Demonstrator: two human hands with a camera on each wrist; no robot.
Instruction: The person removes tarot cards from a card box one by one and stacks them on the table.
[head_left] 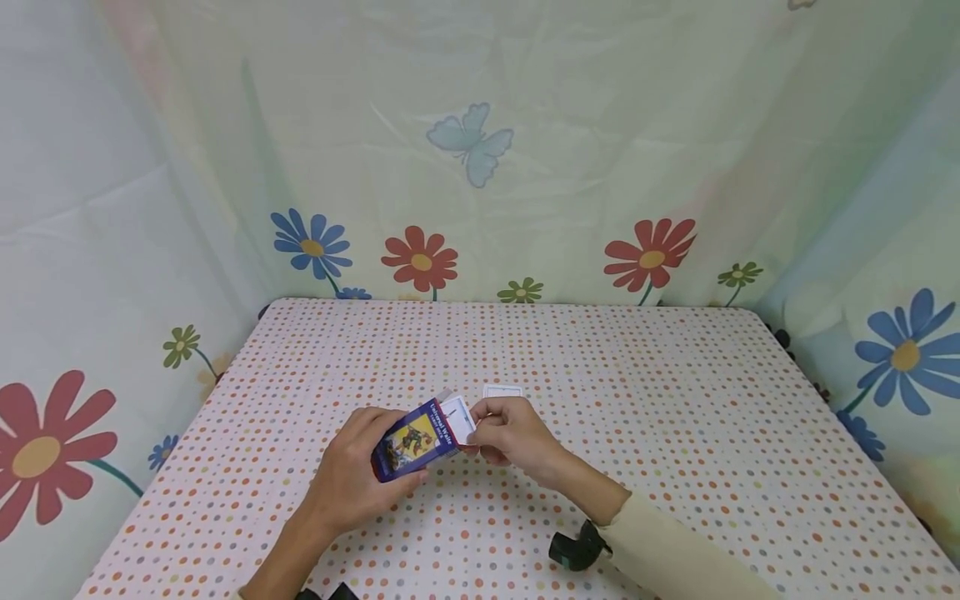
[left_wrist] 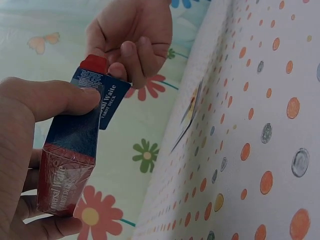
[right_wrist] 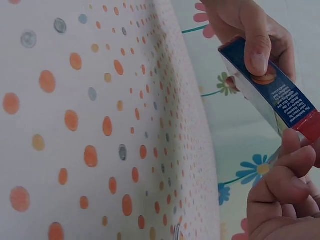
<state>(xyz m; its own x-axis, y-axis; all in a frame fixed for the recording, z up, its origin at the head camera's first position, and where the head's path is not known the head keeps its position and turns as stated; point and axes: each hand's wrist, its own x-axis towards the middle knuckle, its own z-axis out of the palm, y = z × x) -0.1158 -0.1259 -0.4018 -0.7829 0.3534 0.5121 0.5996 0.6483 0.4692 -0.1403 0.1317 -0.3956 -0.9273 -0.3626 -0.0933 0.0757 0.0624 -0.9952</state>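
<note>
My left hand (head_left: 358,467) grips a dark blue tarot deck box (head_left: 408,442) with a yellow picture on its front, tilted above the table. In the left wrist view, the thumb lies along the narrow side of the box (left_wrist: 75,120). A white card (head_left: 459,419) juts from the box's open end, beside a red flap (left_wrist: 94,63). My right hand (head_left: 517,437) pinches the card's outer edge with thumb and forefinger, its other fingers curled. Just beyond this hand, a white-bordered card (head_left: 502,390) lies on the table, partly hidden by it.
The table has a white cloth (head_left: 675,400) with coloured dots. A fabric backdrop (head_left: 555,200) with flowers and a butterfly stands along its back and sides. A black strap mount (head_left: 577,546) sits by the right wrist.
</note>
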